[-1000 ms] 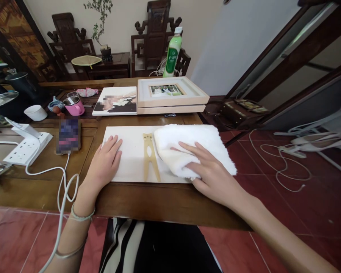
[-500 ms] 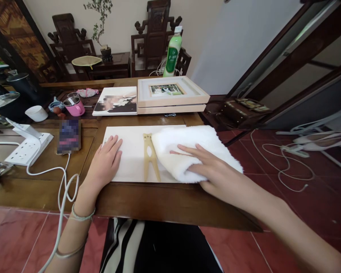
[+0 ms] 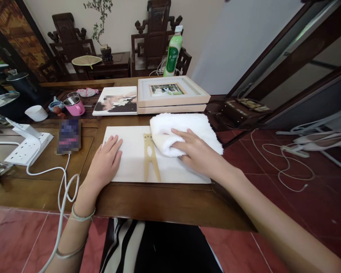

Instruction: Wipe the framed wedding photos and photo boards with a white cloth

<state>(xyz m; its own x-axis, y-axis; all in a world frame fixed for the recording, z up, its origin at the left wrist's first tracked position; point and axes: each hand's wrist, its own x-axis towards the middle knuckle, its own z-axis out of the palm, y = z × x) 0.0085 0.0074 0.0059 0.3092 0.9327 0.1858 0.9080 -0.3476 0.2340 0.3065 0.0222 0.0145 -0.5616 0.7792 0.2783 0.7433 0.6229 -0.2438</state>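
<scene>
My left hand (image 3: pixel 106 159) lies flat, fingers stretched out, on the left end of a white board (image 3: pixel 127 159). In my right hand (image 3: pixel 197 151) is a fluffy white cloth (image 3: pixel 187 125), its near edge folded up and pinched between thumb and fingers. The cloth covers the board's far right part and reaches past its edge. Between my hands a flat tan piece (image 3: pixel 150 159) with two long legs and an oval hole is on the board. I cannot tell whether it lies loose or is fixed there. The cloth's left edge meets its top.
Behind the board are a photo print (image 3: pixel 116 100) and a stacked wooden picture frame (image 3: pixel 173 100), with a green bottle (image 3: pixel 173 55) beyond. Leftward are a phone (image 3: pixel 68 136), a power strip (image 3: pixel 30 146), looping cables, a pink cup (image 3: pixel 74 106) and a white cup (image 3: pixel 36 113).
My right hand has slid the cloth away from me and slightly left, uncovering the board's near right corner. My left hand stays in place.
</scene>
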